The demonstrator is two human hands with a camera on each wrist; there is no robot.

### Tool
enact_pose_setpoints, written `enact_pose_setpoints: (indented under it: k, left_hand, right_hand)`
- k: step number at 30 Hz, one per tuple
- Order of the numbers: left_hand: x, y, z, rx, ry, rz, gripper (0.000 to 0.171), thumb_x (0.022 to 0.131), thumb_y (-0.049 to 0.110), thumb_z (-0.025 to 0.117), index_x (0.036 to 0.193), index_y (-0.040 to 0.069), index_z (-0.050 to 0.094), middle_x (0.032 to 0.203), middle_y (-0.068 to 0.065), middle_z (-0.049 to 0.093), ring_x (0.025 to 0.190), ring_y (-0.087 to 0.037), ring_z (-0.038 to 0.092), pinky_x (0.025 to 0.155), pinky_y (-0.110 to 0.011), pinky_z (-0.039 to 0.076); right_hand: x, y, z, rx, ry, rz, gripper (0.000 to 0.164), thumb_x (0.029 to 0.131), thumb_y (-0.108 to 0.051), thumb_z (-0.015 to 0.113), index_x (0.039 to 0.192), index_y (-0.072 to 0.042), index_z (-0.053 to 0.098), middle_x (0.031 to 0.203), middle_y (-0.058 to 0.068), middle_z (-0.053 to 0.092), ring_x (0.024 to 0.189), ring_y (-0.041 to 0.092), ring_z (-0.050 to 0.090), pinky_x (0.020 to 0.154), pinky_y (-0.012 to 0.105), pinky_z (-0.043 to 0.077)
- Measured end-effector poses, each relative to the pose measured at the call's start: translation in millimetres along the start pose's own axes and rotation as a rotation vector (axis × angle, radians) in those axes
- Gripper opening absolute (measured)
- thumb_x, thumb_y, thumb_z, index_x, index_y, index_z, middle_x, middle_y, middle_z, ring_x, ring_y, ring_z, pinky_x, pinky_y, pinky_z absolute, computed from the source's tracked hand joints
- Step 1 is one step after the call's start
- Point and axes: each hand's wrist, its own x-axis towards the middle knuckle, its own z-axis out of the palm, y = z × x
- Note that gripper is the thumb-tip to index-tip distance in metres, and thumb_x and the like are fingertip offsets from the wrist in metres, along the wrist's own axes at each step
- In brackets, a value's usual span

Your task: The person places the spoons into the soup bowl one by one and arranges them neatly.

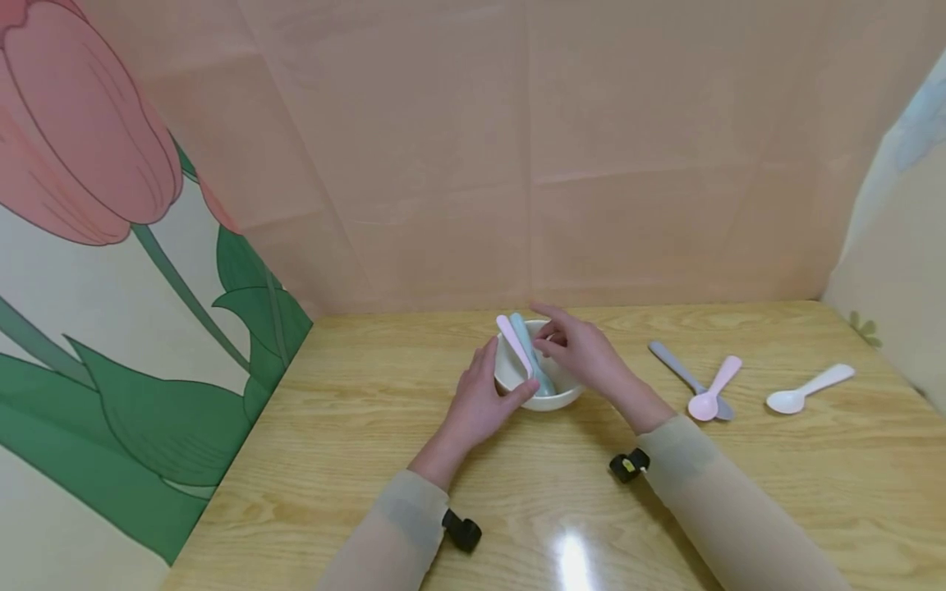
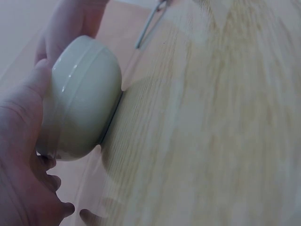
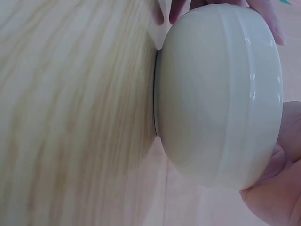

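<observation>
A white bowl (image 1: 557, 403) stands on the wooden table. My left hand (image 1: 482, 400) grips its left side, thumb over the front rim and fingers around the wall. Inside the bowl lean a pink utensil (image 1: 514, 343) and a light blue utensil (image 1: 545, 384), handles up toward the back left rim. Over the bowl's right side is my right hand (image 1: 587, 351), index finger extended and the other fingers loosely bent close beside the blue handle. The right wrist view shows the bowl's outer wall (image 3: 207, 99), with the right hand (image 3: 277, 188) at its rim.
To the right, a pink spoon (image 1: 704, 405) lies across a grey utensil (image 1: 676, 365). Farther right is a white spoon (image 1: 787, 400). A pinkish backdrop (image 1: 414, 164) rises behind the table (image 1: 355, 460), and a tulip-printed panel (image 1: 170, 394) borders its left side.
</observation>
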Motion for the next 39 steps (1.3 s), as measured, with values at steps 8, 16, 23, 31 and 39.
enact_pose_setpoints:
  k: [8,16,23,31,39]
  left_hand:
    - [-0.2,0.2,-0.2,0.0,0.007,0.003,0.104,0.104,0.066,0.067,0.179,0.016,0.015,0.18,-0.01,0.028,0.158,-0.036,0.038,0.126,-0.065,0.031]
    - [1.0,-1.5,1.1,0.002,0.012,-0.003,0.108,0.101,0.073,0.067,0.179,0.019,0.016,0.179,-0.008,0.03,0.156,-0.035,0.04,0.125,-0.062,0.034]
    - [1.9,-0.7,1.5,-0.004,0.02,0.016,0.106,0.1,0.072,0.068,0.178,0.02,0.019,0.177,-0.007,0.033,0.154,-0.036,0.043,0.124,-0.063,0.035]
    - [0.2,0.8,0.5,-0.022,0.028,0.025,0.106,0.1,0.07,0.069,0.178,0.016,0.021,0.176,-0.009,0.035,0.154,-0.037,0.043,0.125,-0.062,0.034]
    - [-0.2,0.6,0.5,-0.026,0.019,0.016,0.107,0.099,0.074,0.068,0.178,0.021,0.019,0.178,-0.007,0.032,0.155,-0.035,0.041,0.125,-0.061,0.033]
  right_hand:
    - [-5,-2,-7,0.031,0.057,0.035,0.06,0.109,-0.013,0.073,0.165,-0.013,0.051,0.117,0.011,0.077,0.107,0.032,0.075,0.094,0.053,0.061]
    - [-19,-3,-24,0.034,0.087,0.074,0.061,0.11,-0.017,0.073,0.165,-0.01,0.05,0.123,0.013,0.075,0.114,0.035,0.074,0.096,0.055,0.06]
    - [-33,-1,-44,-0.011,0.099,0.108,0.063,0.112,-0.025,0.07,0.167,-0.008,0.046,0.128,0.016,0.073,0.118,0.038,0.072,0.097,0.058,0.059]
    - [-48,4,-65,-0.059,0.14,0.117,0.067,0.111,-0.027,0.071,0.169,-0.006,0.043,0.127,0.018,0.074,0.113,0.037,0.073,0.092,0.056,0.06]
    - [-64,13,-87,-0.134,0.148,0.127,0.069,0.112,-0.034,0.07,0.169,-0.005,0.042,0.126,0.018,0.075,0.11,0.038,0.074,0.088,0.056,0.059]
